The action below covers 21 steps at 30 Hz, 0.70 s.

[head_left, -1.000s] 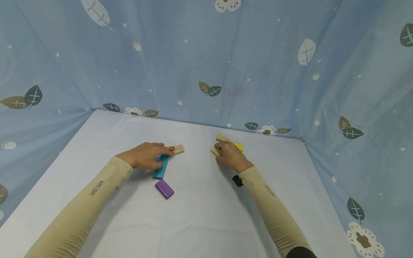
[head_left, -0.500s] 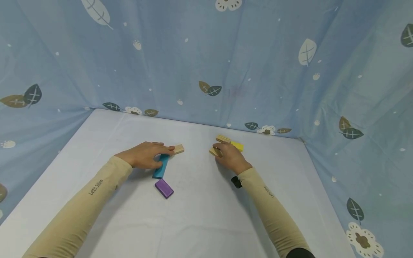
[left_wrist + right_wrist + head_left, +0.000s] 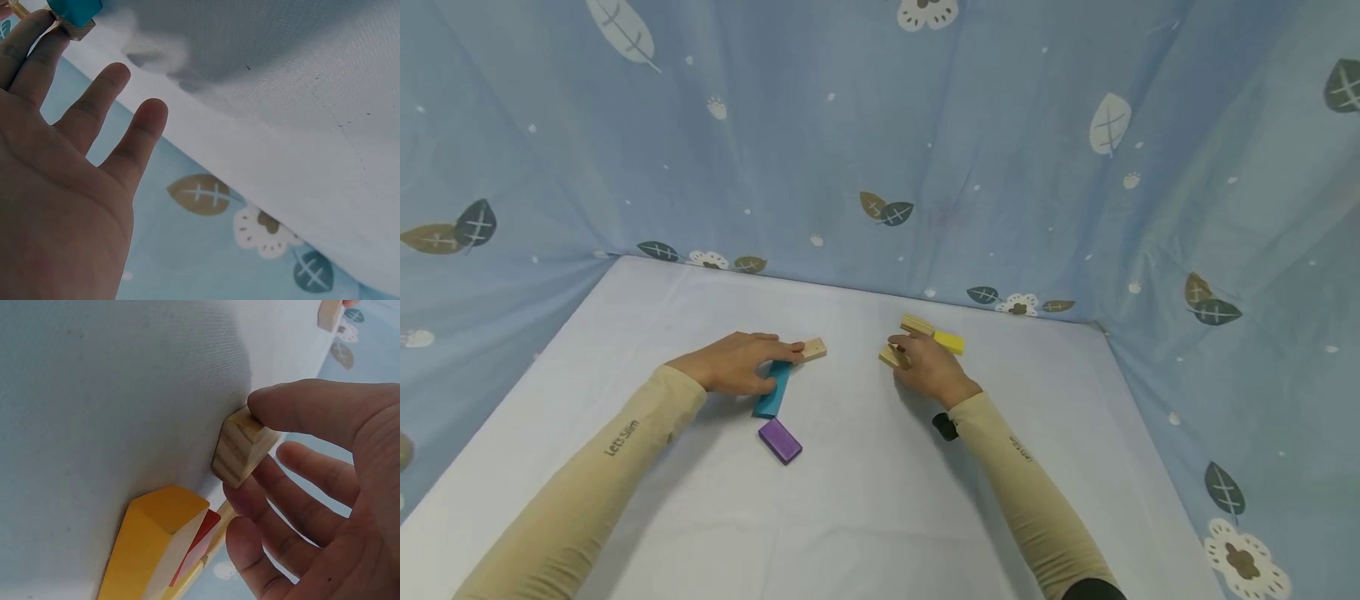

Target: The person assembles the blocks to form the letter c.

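Observation:
My left hand [image 3: 737, 363] rests across a blue block [image 3: 772, 395] and a pale wooden block [image 3: 813, 349] that meet at an angle. Its thumb touches the blue block, while its fingertips reach the wooden one. In the left wrist view the ring and little fingers stand straight and apart from the blocks. My right hand [image 3: 932, 367] pinches another wooden block [image 3: 240, 447] between thumb and fingers, low over the white surface. Beside that hand lies a yellow block [image 3: 949, 342]. A purple block [image 3: 780, 441] sits near the blue block's near end.
Behind the right hand lies a further wooden piece [image 3: 917, 324]. In the right wrist view a red piece [image 3: 197, 544] shows beside the yellow block. A blue patterned curtain [image 3: 820, 150] borders the white table [image 3: 865, 500] at the back and sides.
My right hand has shifted slightly to the left with the wooden block it pinches, away from the yellow block. The left hand and its blocks hold the same place.

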### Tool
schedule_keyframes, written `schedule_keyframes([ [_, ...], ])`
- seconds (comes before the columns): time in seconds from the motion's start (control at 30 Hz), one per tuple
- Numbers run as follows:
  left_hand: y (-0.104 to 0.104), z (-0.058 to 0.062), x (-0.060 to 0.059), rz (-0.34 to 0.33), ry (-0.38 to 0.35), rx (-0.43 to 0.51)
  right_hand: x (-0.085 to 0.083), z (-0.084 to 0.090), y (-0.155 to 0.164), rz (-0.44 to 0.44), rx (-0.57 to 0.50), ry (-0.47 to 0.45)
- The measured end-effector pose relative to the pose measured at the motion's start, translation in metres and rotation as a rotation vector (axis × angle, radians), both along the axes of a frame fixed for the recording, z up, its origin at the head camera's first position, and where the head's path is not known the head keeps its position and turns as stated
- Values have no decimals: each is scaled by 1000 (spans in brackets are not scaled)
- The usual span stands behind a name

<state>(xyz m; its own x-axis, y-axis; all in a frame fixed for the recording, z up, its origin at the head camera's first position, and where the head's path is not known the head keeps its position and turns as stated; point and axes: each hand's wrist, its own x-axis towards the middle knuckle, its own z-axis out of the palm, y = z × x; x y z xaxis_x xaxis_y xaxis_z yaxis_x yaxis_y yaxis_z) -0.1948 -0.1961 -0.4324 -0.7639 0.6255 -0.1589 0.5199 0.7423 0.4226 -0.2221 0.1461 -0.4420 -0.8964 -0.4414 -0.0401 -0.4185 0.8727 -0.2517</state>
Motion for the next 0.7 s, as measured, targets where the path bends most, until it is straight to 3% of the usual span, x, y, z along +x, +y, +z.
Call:
schedule_keyframes([
  [0.27,0,-1,2,4,10,20,2,-4,-7,14,-71,63],
  [0.53,-1,-1,1,3,17,21,4,-5,-13,112,-107,209],
  [0.7,0,-1,1,1,19,32,5,-4,-15,136,-145,240],
])
